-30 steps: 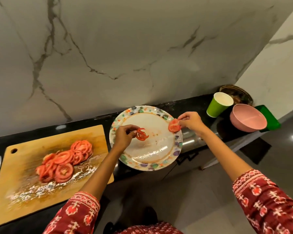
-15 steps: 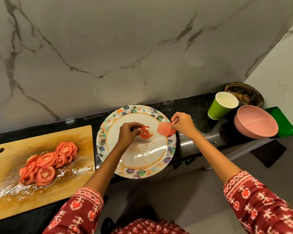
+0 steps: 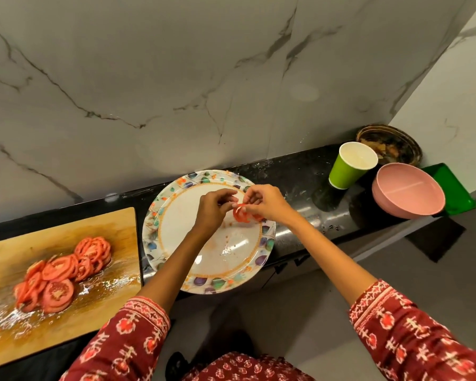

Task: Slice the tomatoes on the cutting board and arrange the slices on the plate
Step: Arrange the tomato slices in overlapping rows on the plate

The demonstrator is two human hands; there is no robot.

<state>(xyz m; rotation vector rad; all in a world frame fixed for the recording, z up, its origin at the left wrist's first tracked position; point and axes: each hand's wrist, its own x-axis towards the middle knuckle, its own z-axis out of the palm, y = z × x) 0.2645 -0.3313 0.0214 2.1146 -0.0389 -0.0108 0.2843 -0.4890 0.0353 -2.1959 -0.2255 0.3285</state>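
Both hands meet over the far right part of the plate (image 3: 160,229). The left hand (image 3: 213,209) and the right hand (image 3: 264,203) have their fingers curled in, pinching a tomato slice (image 3: 241,214) between them, just above the plate's inner face (whether it touches the plate I cannot tell). A second red piece shows under the right hand, near the rim. The plate sits on the dark worktop (image 3: 300,171), its near edge hanging past the front. Left of it lies the board (image 3: 116,232), wet with juice, carrying a heap of slices (image 3: 66,268). Right of the plate stand a green cup (image 3: 346,171) and a pink bowl (image 3: 407,193).
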